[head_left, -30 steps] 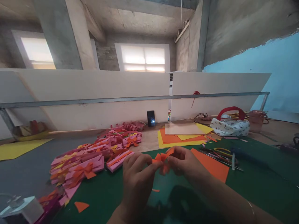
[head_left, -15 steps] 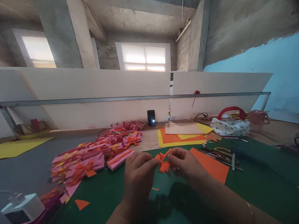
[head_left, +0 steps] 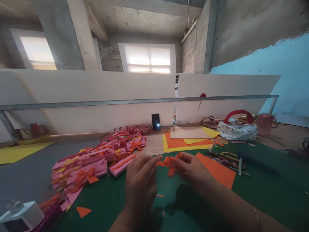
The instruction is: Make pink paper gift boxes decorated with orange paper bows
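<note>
An orange paper bow (head_left: 170, 163) is held up over the green mat (head_left: 101, 206), pinched at its right side by the thumb and fingers of my right hand (head_left: 193, 169). Left of it is my left hand (head_left: 142, 180), its index finger stretched toward the bow's left tail; whether the fingertips touch or grip that tail is hard to make out. Pink folded paper pieces (head_left: 89, 169), several with orange bows, lie heaped to the left. One pink piece with an orange strip (head_left: 122, 165) rests just beyond my left hand.
An orange sheet (head_left: 217, 170) lies beside my right forearm, with scissors and tools (head_left: 228, 161) to its right. Farther back are stacked coloured sheets (head_left: 169, 143), a phone (head_left: 155, 122), a patterned bag (head_left: 238, 131) and a pink jug (head_left: 265, 125). A white device (head_left: 23, 217) stands at front left.
My left hand has drawn slightly left from the bow, its index finger now straighter. The bow has turned and shifted a little right with my right hand. A small scrap now shows on the mat.
</note>
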Action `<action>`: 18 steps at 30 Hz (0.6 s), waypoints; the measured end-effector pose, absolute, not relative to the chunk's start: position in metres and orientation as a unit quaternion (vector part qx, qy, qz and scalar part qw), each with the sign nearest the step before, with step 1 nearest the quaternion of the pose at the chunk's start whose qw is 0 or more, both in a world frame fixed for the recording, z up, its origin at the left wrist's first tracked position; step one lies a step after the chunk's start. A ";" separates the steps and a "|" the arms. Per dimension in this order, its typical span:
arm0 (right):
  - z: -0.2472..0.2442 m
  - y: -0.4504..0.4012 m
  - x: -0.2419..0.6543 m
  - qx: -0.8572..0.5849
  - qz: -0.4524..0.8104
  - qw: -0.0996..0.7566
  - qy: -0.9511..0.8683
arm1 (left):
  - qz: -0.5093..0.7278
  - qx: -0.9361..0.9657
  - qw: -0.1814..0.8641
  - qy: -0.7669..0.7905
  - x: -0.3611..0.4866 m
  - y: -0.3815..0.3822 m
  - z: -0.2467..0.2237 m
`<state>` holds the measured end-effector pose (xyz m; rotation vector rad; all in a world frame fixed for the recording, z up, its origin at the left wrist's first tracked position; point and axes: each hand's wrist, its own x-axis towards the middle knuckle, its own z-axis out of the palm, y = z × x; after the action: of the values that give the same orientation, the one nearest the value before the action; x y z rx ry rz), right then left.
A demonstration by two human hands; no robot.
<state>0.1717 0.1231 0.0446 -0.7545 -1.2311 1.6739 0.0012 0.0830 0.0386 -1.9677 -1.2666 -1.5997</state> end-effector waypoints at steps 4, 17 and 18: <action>0.047 0.121 0.173 -0.335 0.640 0.435 -0.537 | -0.625 -0.530 -0.175 -0.546 -0.001 0.086 0.043; 0.046 0.113 0.163 -0.361 0.575 0.420 -0.602 | -0.496 -0.422 -0.573 -0.497 0.016 0.088 0.027; 0.046 0.114 0.164 -0.362 0.569 0.425 -0.603 | -0.495 -0.416 -0.578 -0.498 0.015 0.088 0.028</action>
<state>0.1637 0.1138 0.0456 -0.9066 -1.5090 1.4239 0.0152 0.0878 0.0284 -2.2284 -2.6685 -2.6553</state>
